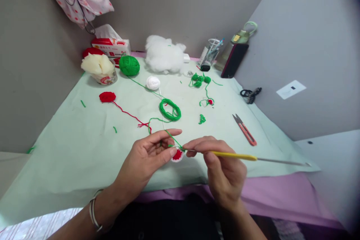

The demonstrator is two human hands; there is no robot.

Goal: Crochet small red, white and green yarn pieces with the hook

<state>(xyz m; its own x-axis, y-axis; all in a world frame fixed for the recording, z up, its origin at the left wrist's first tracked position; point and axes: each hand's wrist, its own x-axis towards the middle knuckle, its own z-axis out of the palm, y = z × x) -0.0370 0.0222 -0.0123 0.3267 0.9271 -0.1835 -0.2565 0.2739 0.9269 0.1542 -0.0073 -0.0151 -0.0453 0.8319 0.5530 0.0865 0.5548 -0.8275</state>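
My left hand (153, 153) pinches a small round crochet piece (177, 155), red in the middle with a white edge and some green at its top. A green strand runs over the raised left index finger, from the direction of the wound green yarn ring (170, 110). In my right hand (222, 165) is a crochet hook (234, 155) with a yellow handle, held like a pencil. Its working tip meets the upper edge of the piece; the exact stitch is too small to see. The hook's other metal end points right.
Orange thread snips (245, 130) lie to the right. Green (129, 66), white (153, 83) and red (107, 97) yarn lies beyond the hands, with white stuffing (165, 54) at the back. A phone (234, 60) leans against a bottle (241, 37); small green crochet pieces (198, 80) lie nearby.
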